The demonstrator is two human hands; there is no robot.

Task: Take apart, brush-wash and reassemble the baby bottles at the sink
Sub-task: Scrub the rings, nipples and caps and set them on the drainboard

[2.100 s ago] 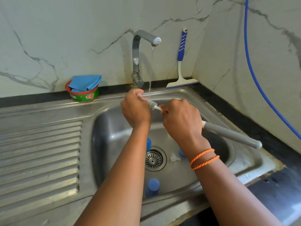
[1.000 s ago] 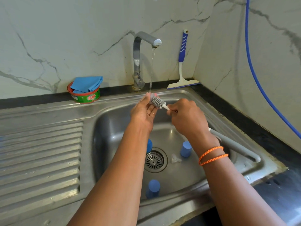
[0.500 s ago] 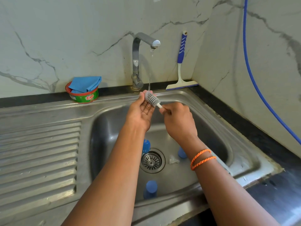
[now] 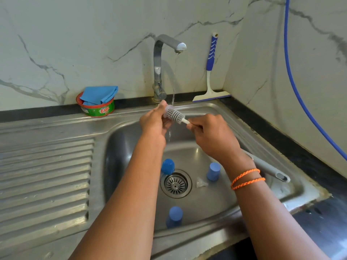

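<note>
Under the thin stream from the tap [image 4: 170,44], the left hand [image 4: 153,121] holds a small clear part [image 4: 167,112], probably a teat; its fingers curl around it, and most of the part is hidden by them. The right hand [image 4: 212,136] pinches the brush [image 4: 175,115] at the white neck just behind the grey head, with the long grey handle passing back under the wrist. The head touches the clear part.

The other bottle pieces lie in the sink [image 4: 244,117]: a blue cap [image 4: 167,166] beside the drain [image 4: 176,183], a second [image 4: 213,171] on its right, a third [image 4: 174,216] near the front wall, and a small clear piece [image 4: 201,183] between the drain and the second cap.

I judge the clear part to be soft, light and slippery when wet, so it should be held by its wider base, not squeezed at the tip. The caps look stiff and light; the sides are the place to take them. The brush head bends easily, so the short hold near the head gives more control.
</note>
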